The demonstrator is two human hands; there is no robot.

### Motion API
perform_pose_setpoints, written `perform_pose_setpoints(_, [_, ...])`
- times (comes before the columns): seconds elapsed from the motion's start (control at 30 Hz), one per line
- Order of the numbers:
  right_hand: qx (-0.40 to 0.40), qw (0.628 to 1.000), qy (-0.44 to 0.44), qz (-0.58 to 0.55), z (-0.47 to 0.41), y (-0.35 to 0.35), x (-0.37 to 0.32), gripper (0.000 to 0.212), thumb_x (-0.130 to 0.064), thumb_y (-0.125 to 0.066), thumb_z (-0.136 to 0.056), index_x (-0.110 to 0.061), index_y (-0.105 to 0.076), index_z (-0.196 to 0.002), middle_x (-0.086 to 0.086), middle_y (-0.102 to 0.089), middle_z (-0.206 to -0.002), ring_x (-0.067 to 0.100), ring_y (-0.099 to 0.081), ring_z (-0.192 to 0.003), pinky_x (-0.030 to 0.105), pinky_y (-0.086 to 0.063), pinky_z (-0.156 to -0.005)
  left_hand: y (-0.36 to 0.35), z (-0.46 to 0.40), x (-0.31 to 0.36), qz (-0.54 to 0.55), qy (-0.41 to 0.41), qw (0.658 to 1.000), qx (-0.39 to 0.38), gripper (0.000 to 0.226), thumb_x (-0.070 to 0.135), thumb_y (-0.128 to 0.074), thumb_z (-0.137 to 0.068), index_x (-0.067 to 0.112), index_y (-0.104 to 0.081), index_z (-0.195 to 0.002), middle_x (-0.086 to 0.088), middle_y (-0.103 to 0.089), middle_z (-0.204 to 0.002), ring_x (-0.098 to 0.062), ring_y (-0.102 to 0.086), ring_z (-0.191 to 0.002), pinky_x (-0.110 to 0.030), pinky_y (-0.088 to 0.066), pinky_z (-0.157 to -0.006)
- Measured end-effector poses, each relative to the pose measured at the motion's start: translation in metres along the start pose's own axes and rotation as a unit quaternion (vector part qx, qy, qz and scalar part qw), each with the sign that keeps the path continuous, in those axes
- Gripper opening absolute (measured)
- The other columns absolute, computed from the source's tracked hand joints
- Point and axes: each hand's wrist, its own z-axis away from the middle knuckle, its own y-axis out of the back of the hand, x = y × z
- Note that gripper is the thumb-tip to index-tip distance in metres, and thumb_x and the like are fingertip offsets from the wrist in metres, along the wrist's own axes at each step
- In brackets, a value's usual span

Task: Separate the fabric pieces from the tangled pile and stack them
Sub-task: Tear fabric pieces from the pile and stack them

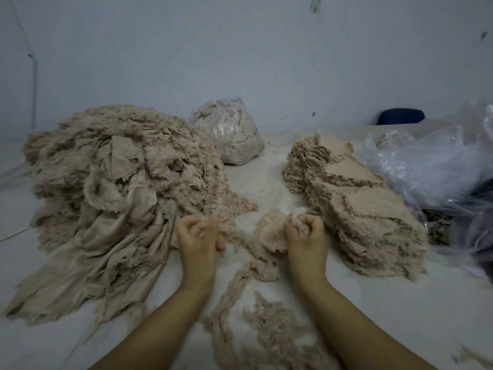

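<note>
The right hand [306,231] is fisted on a fabric piece [272,233], just left of the stack [368,217] and nearer it. The left hand [198,233], blurred, seems curled on a strand from the pile [114,182] at its left.

Your left hand [198,233] is motion-blurred, so its grip is unclear. The clear plastic bag [437,166] runs off the right edge, hiding dark items [480,225] beneath.
</note>
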Motion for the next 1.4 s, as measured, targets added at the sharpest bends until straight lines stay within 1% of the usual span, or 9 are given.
perform_pose_setpoints(0.13, [-0.244, 0.963, 0.106, -0.034, 0.021, -0.002, -0.003, 0.021, -0.023, -0.059, -0.094, -0.036, -0.051, -0.109, -0.032, -0.061, -0.104, -0.012, -0.058, -0.096, 0.005, -0.044, -0.077, -0.015, 0.014, -0.002, 0.089, 0.197, 0.955, -0.202, 0.055, 0.031, -0.07, -0.081, 0.0, -0.049, -0.122, -0.02, -0.066, -0.11, -0.027, -0.066, -0.099, -0.035, -0.055, -0.08])
perform_pose_setpoints(0.33, [-0.166, 0.981, 0.08, -0.062, 0.016, -0.004, -0.007, 0.021, -0.021, -0.055, -0.096, -0.039, -0.051, -0.106, -0.008, -0.063, -0.106, -0.003, -0.06, -0.074, 0.015, -0.049, -0.069, -0.01, 0.007, 0.006, 0.132, 0.258, 0.946, -0.146, 0.031, 0.013, -0.048, -0.093, -0.011, -0.062, -0.104, -0.028, -0.068, -0.102, -0.034, -0.069, -0.091, -0.04, -0.059, -0.076])
perform_pose_setpoints(0.53, [-0.424, 0.904, -0.035, -0.035, 0.024, -0.001, -0.001, 0.023, -0.025, -0.068, -0.086, -0.002, -0.066, -0.088, -0.006, -0.069, -0.07, 0.007, -0.064, -0.063, 0.026, -0.053, -0.067, -0.007, -0.005, 0.016, 0.195, 0.291, 0.931, -0.103, 0.034, 0.02, -0.047, -0.094, -0.004, -0.07, -0.085, -0.02, -0.072, -0.083, -0.024, -0.071, -0.07, -0.032, -0.058, -0.054])
perform_pose_setpoints(0.67, [-0.394, 0.917, 0.027, 0.051, 0.026, -0.003, 0.002, 0.033, -0.012, -0.064, -0.09, -0.009, -0.05, -0.061, -0.014, -0.059, -0.052, -0.005, -0.057, -0.055, 0.025, -0.048, -0.067, 0.005, -0.025, 0.018, 0.219, 0.242, 0.941, -0.092, 0.058, 0.023, -0.033, -0.101, -0.001, -0.076, -0.07, -0.017, -0.073, -0.083, -0.019, -0.072, -0.073, -0.027, -0.058, -0.056])
perform_pose_setpoints(0.73, [-0.334, 0.941, 0.046, 0.026, 0.024, -0.004, -0.001, 0.011, -0.008, -0.072, -0.082, -0.013, -0.063, -0.085, -0.012, -0.065, -0.078, -0.002, -0.061, -0.072, 0.024, -0.049, -0.072, 0.004, -0.019, 0.015, 0.186, 0.273, 0.933, -0.146, 0.054, 0.024, -0.036, -0.1, -0.004, -0.075, -0.075, -0.024, -0.071, -0.095, -0.027, -0.072, -0.083, -0.033, -0.059, -0.062])
perform_pose_setpoints(0.9, [-0.36, 0.93, 0.068, -0.015, 0.02, -0.002, -0.003, 0.068, 0.001, -0.063, -0.084, -0.035, -0.039, -0.136, -0.01, -0.054, -0.113, 0.005, -0.059, -0.094, 0.019, -0.051, -0.078, -0.006, -0.003, 0.01, 0.137, 0.268, 0.926, -0.227, 0.036, 0.022, -0.051, -0.09, -0.007, -0.07, -0.097, -0.028, -0.067, -0.106, -0.033, -0.067, -0.099, -0.034, -0.057, -0.07])
perform_pose_setpoints(1.17, [-0.43, 0.888, 0.115, 0.118, 0.029, -0.001, 0.002, 0.035, 0.01, -0.049, -0.09, -0.018, -0.071, -0.089, 0.006, -0.07, -0.075, 0.005, -0.064, -0.063, 0.016, -0.051, -0.065, 0.007, -0.033, 0.028, 0.301, 0.214, 0.926, -0.082, 0.036, 0.018, -0.029, -0.103, -0.001, -0.058, -0.096, -0.011, -0.074, -0.083, -0.014, -0.072, -0.077, -0.024, -0.056, -0.069])
perform_pose_setpoints(1.3, [-0.524, 0.821, 0.172, 0.145, 0.03, 0.0, -0.002, 0.022, -0.023, -0.063, -0.089, -0.032, -0.067, -0.109, -0.007, -0.055, -0.12, 0.003, -0.053, -0.11, 0.015, -0.042, -0.093, 0.01, -0.035, 0.029, 0.282, 0.245, 0.923, -0.096, 0.044, 0.027, -0.034, -0.101, 0.002, -0.069, -0.092, -0.011, -0.073, -0.091, -0.017, -0.071, -0.085, -0.032, -0.056, -0.072])
perform_pose_setpoints(1.4, [-0.417, 0.907, 0.067, -0.006, 0.023, 0.001, -0.012, 0.022, -0.046, -0.056, -0.09, -0.026, -0.064, -0.096, -0.005, -0.063, -0.104, 0.005, -0.059, -0.098, 0.024, -0.045, -0.09, -0.004, -0.016, 0.022, 0.274, 0.281, 0.906, -0.158, 0.042, 0.026, -0.042, -0.091, 0.008, -0.078, -0.08, -0.014, -0.072, -0.098, -0.022, -0.07, -0.091, -0.038, -0.056, -0.076])
